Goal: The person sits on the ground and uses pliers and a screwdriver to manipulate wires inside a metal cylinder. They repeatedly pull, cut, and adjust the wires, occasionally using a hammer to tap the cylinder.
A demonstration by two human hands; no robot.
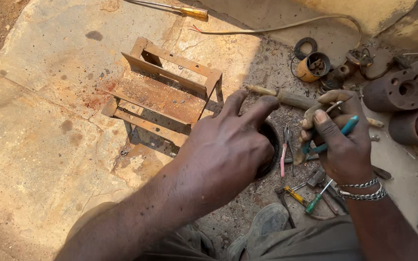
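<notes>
Left hand (228,145) clamps down over a dark round part (270,154) at centre; right hand (339,140), at three o'clock, grips blue-handled pliers (337,135) with a small metal piece pinched; work looks midway, rusty frame (163,92) at eleven untouched.

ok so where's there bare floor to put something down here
Bare stone lies left of the rusty metal frame, and more sits between the frame and the yellow-handled screwdriver at the top. It is crowded on the right: pliers and screwdrivers lie under the right hand, with rusty round parts beyond. The left hand covers a dark round part.
</notes>
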